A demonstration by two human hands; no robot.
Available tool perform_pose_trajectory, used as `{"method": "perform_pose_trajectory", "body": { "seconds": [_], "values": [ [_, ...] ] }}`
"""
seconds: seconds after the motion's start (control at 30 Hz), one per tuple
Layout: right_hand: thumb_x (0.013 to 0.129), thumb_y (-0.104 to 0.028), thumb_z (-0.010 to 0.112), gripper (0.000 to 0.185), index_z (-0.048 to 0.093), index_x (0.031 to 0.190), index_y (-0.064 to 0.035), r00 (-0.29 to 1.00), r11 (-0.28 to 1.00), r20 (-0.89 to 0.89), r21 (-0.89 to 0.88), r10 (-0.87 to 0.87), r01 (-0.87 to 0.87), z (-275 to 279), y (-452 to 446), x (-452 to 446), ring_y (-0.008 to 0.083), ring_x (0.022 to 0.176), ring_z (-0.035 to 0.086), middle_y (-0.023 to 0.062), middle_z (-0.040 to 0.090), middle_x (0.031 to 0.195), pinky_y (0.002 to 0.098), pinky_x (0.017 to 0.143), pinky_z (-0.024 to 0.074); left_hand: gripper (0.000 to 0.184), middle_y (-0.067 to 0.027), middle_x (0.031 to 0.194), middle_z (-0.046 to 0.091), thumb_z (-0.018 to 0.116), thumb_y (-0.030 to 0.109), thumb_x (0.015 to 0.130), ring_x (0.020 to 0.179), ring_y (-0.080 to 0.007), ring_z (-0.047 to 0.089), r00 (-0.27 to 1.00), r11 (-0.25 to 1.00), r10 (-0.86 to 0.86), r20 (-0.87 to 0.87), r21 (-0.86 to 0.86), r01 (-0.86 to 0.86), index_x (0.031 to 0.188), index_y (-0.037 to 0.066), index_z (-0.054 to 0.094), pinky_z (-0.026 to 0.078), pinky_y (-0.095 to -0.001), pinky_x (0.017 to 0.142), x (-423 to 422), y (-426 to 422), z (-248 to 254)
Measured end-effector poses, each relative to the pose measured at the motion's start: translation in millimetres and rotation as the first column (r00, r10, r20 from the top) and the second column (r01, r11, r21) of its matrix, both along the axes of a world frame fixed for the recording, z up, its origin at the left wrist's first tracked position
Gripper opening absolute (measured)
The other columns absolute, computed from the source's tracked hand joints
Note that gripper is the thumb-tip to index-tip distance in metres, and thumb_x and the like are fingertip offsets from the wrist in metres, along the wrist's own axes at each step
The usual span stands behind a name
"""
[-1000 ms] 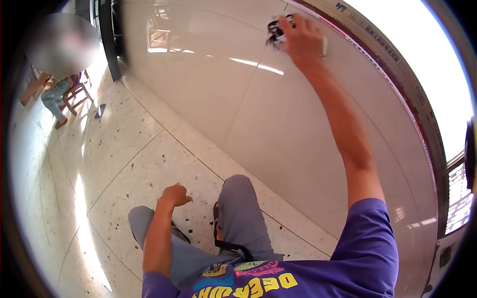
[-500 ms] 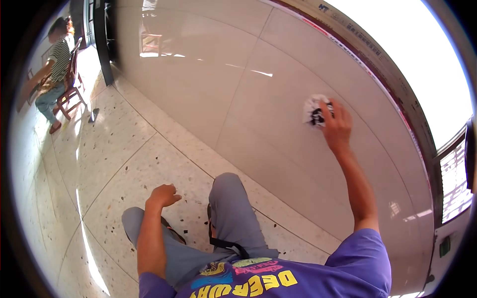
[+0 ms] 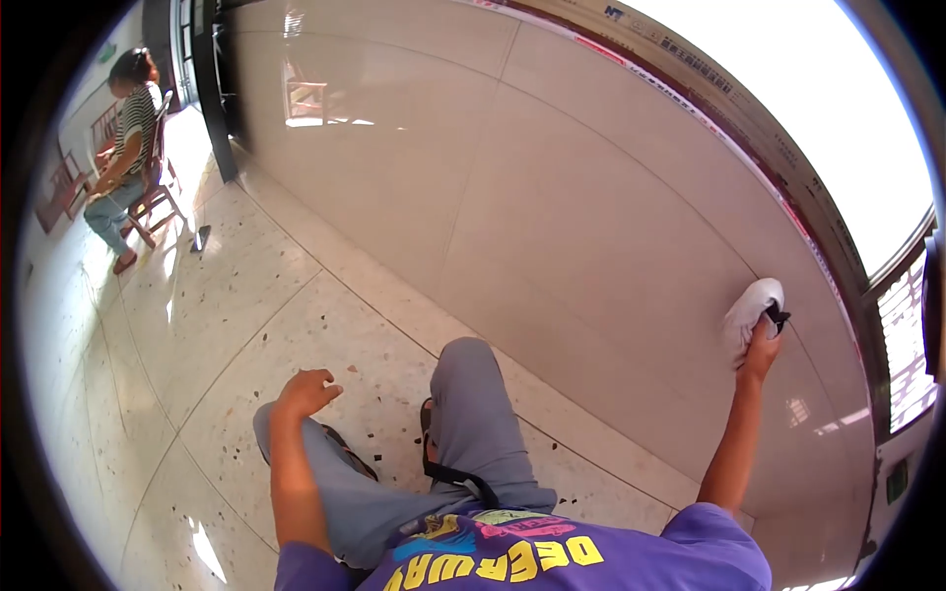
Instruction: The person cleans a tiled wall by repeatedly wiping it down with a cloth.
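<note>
My right hand is closed on a crumpled white and black cloth, which lies against the glossy beige tiled wall at the right. Part of the fingers is hidden by the cloth. Over my bent knee, my left hand hangs in the air with its fingers loosely curled and apart, holding nothing.
A brown sill with printed lettering runs along the wall's upper edge below a bright window. At the far left a person sits on a wooden chair. A small dark object lies on the speckled floor.
My right hand has moved with the cloth along the wall, from the top centre to the right and nearer my body. My left hand has shifted slightly left.
</note>
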State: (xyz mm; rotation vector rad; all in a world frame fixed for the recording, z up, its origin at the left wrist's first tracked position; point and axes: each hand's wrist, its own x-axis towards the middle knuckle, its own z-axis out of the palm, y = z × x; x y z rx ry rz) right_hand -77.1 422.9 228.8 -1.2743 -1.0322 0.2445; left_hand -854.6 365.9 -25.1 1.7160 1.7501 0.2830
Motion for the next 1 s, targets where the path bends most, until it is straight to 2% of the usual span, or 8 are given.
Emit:
{"method": "perform_pose_trajectory", "body": {
  "seconds": [0.07, 0.17, 0.3, 0.37, 0.43, 0.5, 0.67, 1.0],
  "values": [
    [0.099, -0.039, 0.059, 0.060, 0.043, 0.145, -0.0046, 0.820, 0.928, -0.447, 0.071, 0.357, -0.366, -39, -1, -18, 0.0256, 0.127, 0.054, 0.0077, 0.054, 0.141, 0.0442, 0.106, 0.0458, 0.041, -0.0149, 0.086, 0.075, 0.065, 0.032, 0.088, 0.081, -0.0260, 0.073, 1.000, 1.000, -0.013, -0.022, -0.020, 0.012, 0.109, -0.003, 0.068, 0.055, -0.0373, 0.077, 7, 2, 7],
    [0.099, -0.043, 0.055, 0.061, 0.042, 0.147, -0.0072, 0.540, 0.751, -0.599, 0.163, 0.590, -0.640, -103, 4, -106, 0.0270, 0.129, 0.052, 0.0086, 0.053, 0.144, 0.0452, 0.109, 0.0444, 0.043, -0.0166, 0.091, 0.074, 0.066, 0.038, 0.087, 0.091, -0.0314, 0.070, 1.000, 0.998, -0.005, 0.005, -0.070, 0.006, 0.109, 0.001, 0.070, 0.054, -0.0408, 0.083, 8, 6, 7],
    [0.098, -0.051, 0.051, 0.064, 0.044, 0.146, -0.0095, 0.626, 0.633, -0.279, -0.074, 0.729, -0.770, -184, 21, -256, 0.0324, 0.127, 0.053, 0.0131, 0.052, 0.144, 0.0538, 0.106, 0.0457, 0.043, -0.0179, 0.097, 0.073, 0.066, 0.041, 0.086, 0.096, -0.0349, 0.068, 1.000, 0.998, 0.012, -0.001, -0.060, -0.012, 0.107, 0.003, 0.070, 0.053, -0.0432, 0.085, 10, 10, 4],
    [0.096, -0.056, 0.050, 0.067, 0.046, 0.143, -0.0087, 0.453, 0.440, -0.410, -0.132, 0.792, -0.888, -215, 32, -313, 0.0359, 0.118, 0.059, 0.0186, 0.054, 0.137, 0.0558, 0.099, 0.0507, 0.042, -0.0183, 0.102, 0.072, 0.066, 0.041, 0.087, 0.100, -0.0359, 0.067, 0.999, 1.000, 0.004, -0.036, 0.030, -0.003, 0.106, 0.004, 0.071, 0.052, -0.0445, 0.086, 9, 9, -1],
    [0.095, -0.059, 0.050, 0.069, 0.049, 0.140, -0.0073, -0.152, 0.117, -0.818, 0.257, 0.555, -0.959, -221, 33, -370, 0.0375, 0.110, 0.063, 0.0223, 0.058, 0.128, 0.0550, 0.092, 0.0544, 0.040, -0.0181, 0.105, 0.071, 0.065, 0.041, 0.087, 0.103, -0.0365, 0.066, 0.997, 0.999, 0.020, -0.080, 0.050, -0.016, 0.106, 0.005, 0.071, 0.052, -0.0452, 0.086, 10, 11, -2],
    [0.093, -0.061, 0.051, 0.069, 0.051, 0.136, -0.0056, -0.463, -0.017, -0.846, 0.476, 0.264, -0.879, -201, 22, -427, 0.0387, 0.102, 0.065, 0.0242, 0.061, 0.118, 0.0543, 0.086, 0.0571, 0.039, -0.0178, 0.106, 0.071, 0.065, 0.040, 0.088, 0.103, -0.0362, 0.065, 0.996, 0.997, 0.032, -0.083, 0.071, -0.026, 0.106, 0.006, 0.071, 0.052, -0.0459, 0.087, 8, 9, -3],
    [0.095, -0.054, 0.053, 0.059, 0.055, 0.127, -0.0052, -0.107, 0.119, -0.926, 0.159, 0.363, -0.980, -207, 23, -484, 0.0356, 0.088, 0.065, 0.0218, 0.064, 0.105, 0.0481, 0.073, 0.0573, 0.040, -0.0165, 0.107, 0.071, 0.064, 0.040, 0.088, 0.103, -0.0352, 0.066, 0.991, 0.998, 0.063, -0.120, 0.007, -0.063, 0.109, 0.007, 0.071, 0.053, -0.0459, 0.086, 6, 5, 0],
    [0.098, -0.045, 0.051, 0.050, 0.055, 0.124, -0.0029, -0.070, 0.133, -0.925, 0.128, 0.372, -0.983, -236, 23, -500, 0.0302, 0.076, 0.065, 0.0186, 0.065, 0.099, 0.0419, 0.060, 0.0560, 0.044, -0.0156, 0.114, 0.069, 0.062, 0.043, 0.091, 0.107, -0.0340, 0.065, 0.986, 0.994, -0.011, -0.169, -0.105, -0.007, 0.120, 0.009, 0.067, 0.052, -0.0442, 0.089, 11, 12, 2]
  ]
}}
